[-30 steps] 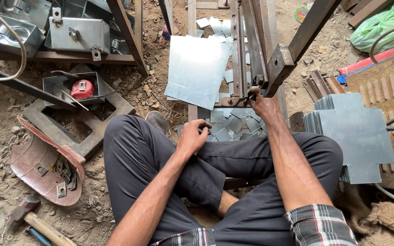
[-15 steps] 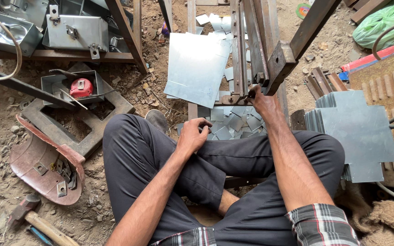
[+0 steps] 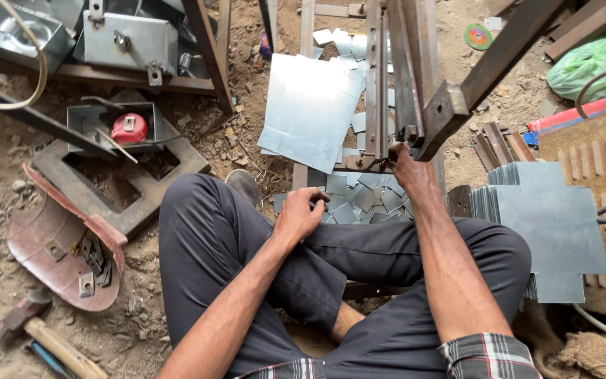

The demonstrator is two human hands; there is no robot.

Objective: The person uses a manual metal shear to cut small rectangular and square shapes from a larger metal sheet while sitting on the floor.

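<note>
A: Where is the flat grey metal sheet (image 3: 310, 112)?

B: In the rusty steel lever cutter (image 3: 394, 91), right hand (image 3: 409, 172) gripping its base. Left hand (image 3: 301, 214) curls loosely on the knee, holding nothing.

A: Progress?

B: Small square offcuts (image 3: 362, 196) piled below; a stack of notched cross-shaped blanks (image 3: 552, 224) done, probably midway.

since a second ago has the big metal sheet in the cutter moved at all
No. The metal sheet keeps its place against the upright steel bar of the cutter, and the right hand stays at the base beside it.
</note>
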